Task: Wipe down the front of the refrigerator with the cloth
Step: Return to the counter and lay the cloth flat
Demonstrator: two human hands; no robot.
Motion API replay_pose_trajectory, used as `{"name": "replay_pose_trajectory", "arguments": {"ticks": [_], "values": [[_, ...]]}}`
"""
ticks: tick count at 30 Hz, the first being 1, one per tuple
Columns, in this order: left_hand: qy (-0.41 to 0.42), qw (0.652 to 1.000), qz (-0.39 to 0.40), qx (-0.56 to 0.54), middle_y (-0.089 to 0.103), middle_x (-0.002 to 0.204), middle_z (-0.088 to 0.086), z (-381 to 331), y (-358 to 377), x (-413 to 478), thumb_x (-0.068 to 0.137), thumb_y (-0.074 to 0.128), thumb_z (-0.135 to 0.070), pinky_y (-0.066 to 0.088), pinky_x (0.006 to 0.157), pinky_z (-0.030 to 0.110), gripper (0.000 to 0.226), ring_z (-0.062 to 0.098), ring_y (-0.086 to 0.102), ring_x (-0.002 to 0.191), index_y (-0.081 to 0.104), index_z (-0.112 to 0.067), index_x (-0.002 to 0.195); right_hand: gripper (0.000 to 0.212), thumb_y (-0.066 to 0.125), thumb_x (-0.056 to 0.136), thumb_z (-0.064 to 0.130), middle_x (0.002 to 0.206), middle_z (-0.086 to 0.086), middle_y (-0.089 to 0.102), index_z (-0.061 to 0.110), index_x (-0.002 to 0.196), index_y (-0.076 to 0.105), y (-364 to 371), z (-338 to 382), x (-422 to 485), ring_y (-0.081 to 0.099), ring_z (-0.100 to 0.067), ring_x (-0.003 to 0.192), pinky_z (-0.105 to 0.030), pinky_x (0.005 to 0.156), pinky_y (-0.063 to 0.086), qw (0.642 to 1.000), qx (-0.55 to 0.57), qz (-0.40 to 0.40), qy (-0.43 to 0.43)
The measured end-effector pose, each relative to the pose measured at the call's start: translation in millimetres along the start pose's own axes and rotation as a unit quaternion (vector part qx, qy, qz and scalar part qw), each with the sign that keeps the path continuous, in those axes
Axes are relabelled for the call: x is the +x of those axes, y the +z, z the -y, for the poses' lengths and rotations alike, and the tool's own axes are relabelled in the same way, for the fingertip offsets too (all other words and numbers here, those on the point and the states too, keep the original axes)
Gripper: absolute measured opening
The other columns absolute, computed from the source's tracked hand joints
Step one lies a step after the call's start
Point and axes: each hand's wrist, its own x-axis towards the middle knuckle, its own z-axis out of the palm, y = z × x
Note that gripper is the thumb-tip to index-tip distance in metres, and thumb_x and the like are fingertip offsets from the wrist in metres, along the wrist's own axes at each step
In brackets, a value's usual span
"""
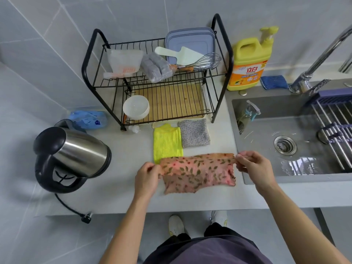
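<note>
Cloth [198,172]: pink, printed with green leaves and red dots. It is held spread by its two top corners over the front of the bench [123,187], left of the sink. Whether its lower edge touches the bench cannot be told.

Kettle [72,155]: steel body, black lid and handle, far left on the bench. Its black cord ends in a plug [86,219] at the bench's front edge.

Blue packet [88,119]: behind the kettle, print too small to read.

Dish rack [222,60]: black wire, two tiers, at the back. The upper tier holds plastic bags, a pale spatula, a whisk [202,62] and grey-blue lids. The lower tier holds a white bowl [136,109].

Left hand [146,178]: grip closed in a pinch on the cloth's left corner.

Yellow cloth [166,143]: folded, touching a grey spotted cloth [194,133] on its right.

Right hand [253,166]: grip closed, finger and thumb pinching the cloth's right corner.

Detergent bottle [247,63]: yellow, pump top, orange label reading "立白"; the smaller print is illegible.

Blue sponge [274,82]: just beside the bottle.

Sink [266,178]: grey and wet, with a spray bottle [247,115] against its left wall, a steel drain [285,145] and a roll-up rack [333,121] at the right.

Tap [323,50]: chrome, behind the sink.
</note>
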Motion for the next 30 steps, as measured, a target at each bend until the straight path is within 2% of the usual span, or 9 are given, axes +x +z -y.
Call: {"name": "replay_pose_trajectory", "arguments": {"ticks": [2,7,10,13,16,21,26,28,30], "values": [[-0.042,0.995,0.007,-0.086,0.072,0.068,0.003,6,1,4,0.091,0.064,-0.021,0.058,0.076,0.046,0.014,0.024,0.070,0.063,0.065,-0.012,0.080,0.007,0.075,0.093,0.004,0.077,-0.014,0.070,0.006,0.090,0.070,-2,-10,-5,0.062,-0.024,0.067,-0.030,0.066,0.055,1.000,-0.015,0.001,-0.001],[-0.071,0.994,0.039,0.080,0.075,0.069,-0.001,63,25,-6,0.100,0.064,-0.025,0.062,0.074,0.045,0.020,0.019,0.071,0.066,0.068,-0.015,0.083,0.017,0.083,0.088,0.021,0.080,-0.001,0.075,0.016,0.089,0.067,-1,-62,-11,0.069,-0.022,0.074,-0.033,0.066,0.049,0.963,-0.268,-0.009,0.032],[-0.082,0.989,0.031,0.122,0.076,0.080,-0.004,77,33,-17,0.101,0.062,-0.025,0.057,0.067,0.033,0.016,0.014,0.071,0.073,0.069,-0.014,0.091,0.023,0.084,0.086,0.030,0.088,-0.005,0.073,0.015,0.093,0.067,2,-73,-13,0.068,-0.029,0.085,-0.035,0.070,0.049,0.950,-0.307,-0.042,0.042],[-0.049,0.989,-0.001,0.143,0.071,0.087,-0.008,75,35,-25,0.101,0.065,-0.035,0.046,0.061,0.023,0.016,0.012,0.064,0.078,0.067,-0.020,0.093,0.026,0.084,0.086,0.035,0.085,-0.007,0.071,0.015,0.093,0.069,6,-70,-16,0.065,-0.026,0.079,-0.032,0.061,0.041,0.947,-0.314,-0.049,0.055],[-0.022,0.988,-0.007,0.150,0.066,0.086,-0.008,74,38,-29,0.095,0.073,-0.030,0.038,0.056,0.017,0.014,0.003,0.058,0.073,0.066,-0.020,0.087,0.022,0.083,0.087,0.031,0.085,0.000,0.069,0.015,0.090,0.068,12,-69,-16,0.065,-0.025,0.082,-0.031,0.060,0.038,0.952,-0.298,-0.042,0.061],[-0.024,0.991,0.010,0.130,0.070,0.080,0.000,70,42,-27,0.092,0.071,-0.021,0.041,0.053,0.026,0.014,0.015,0.061,0.067,0.062,-0.014,0.084,0.017,0.078,0.090,0.015,0.082,-0.003,0.069,0.013,0.082,0.063,19,-69,-16,0.062,-0.023,0.077,-0.033,0.062,0.041,0.967,-0.249,-0.043,0.038],[-0.141,0.985,0.027,-0.098,0.074,0.081,0.012,70,38,-18,0.085,0.075,0.004,0.053,0.063,0.033,0.022,0.024,0.066,0.071,0.064,-0.005,0.102,0.031,0.086,0.082,0.004,0.090,-0.013,0.068,0.006,0.097,0.060,9,-66,-10,0.063,-0.028,0.071,-0.044,0.077,0.059,0.987,-0.054,-0.055,0.139],[-0.177,0.973,0.029,-0.146,0.074,0.091,0.013,73,32,-14,0.082,0.078,0.006,0.051,0.060,0.030,0.032,0.022,0.063,0.072,0.065,-0.009,0.107,0.034,0.087,0.080,-0.001,0.090,-0.015,0.066,0.000,0.104,0.064,-3,-62,-6,0.059,-0.024,0.068,-0.037,0.073,0.058,0.981,0.022,-0.033,0.191],[-0.208,0.963,0.064,-0.158,0.073,0.093,0.012,77,28,-12,0.081,0.077,0.010,0.046,0.053,0.025,0.036,0.018,0.057,0.068,0.067,-0.010,0.109,0.031,0.088,0.078,-0.001,0.088,-0.014,0.067,-0.002,0.103,0.069,-17,-61,-3,0.057,-0.022,0.068,-0.032,0.070,0.055,0.977,-0.009,-0.005,0.215]]}}
